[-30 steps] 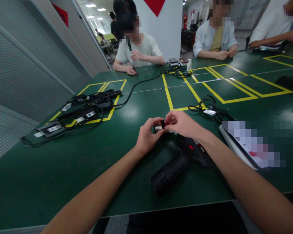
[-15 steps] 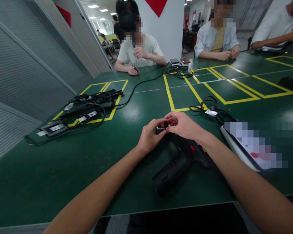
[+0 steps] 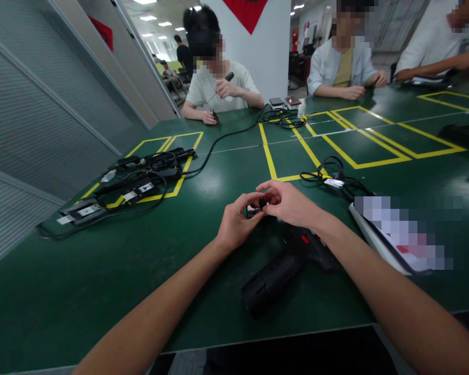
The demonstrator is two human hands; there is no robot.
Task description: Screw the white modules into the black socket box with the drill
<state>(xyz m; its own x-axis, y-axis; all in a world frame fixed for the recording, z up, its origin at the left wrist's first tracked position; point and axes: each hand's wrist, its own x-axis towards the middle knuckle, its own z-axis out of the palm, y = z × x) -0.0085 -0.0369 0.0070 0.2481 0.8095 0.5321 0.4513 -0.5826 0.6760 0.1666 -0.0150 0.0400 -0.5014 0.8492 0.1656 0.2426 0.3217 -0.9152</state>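
Note:
My left hand (image 3: 237, 219) and my right hand (image 3: 291, 203) meet fingertip to fingertip above the green table (image 3: 148, 281). Between their fingers is a small black part (image 3: 262, 202), mostly covered, so its exact kind does not show. A pale, shiny bit shows inside the curve of my left thumb and forefinger; whether it belongs to the same part is unclear. Below my right wrist lies a black cordless power drill (image 3: 275, 278) with a red switch, its handle end toward the table's front edge. My right forearm partly covers it.
Black power adapters with cables (image 3: 140, 182) lie inside yellow tape at the left. A coiled cable (image 3: 334, 179) and a phone-like or booklet-like flat item (image 3: 383, 242) sit at the right. Across the table, a person (image 3: 222, 86) holds a screwdriver (image 3: 219, 89); others sit farther right.
My hands keep nearly the same pinch, and the view has shifted slightly. Across the table, the person's screwdriver has tilted from upright to slanting, and another person's hands have moved apart.

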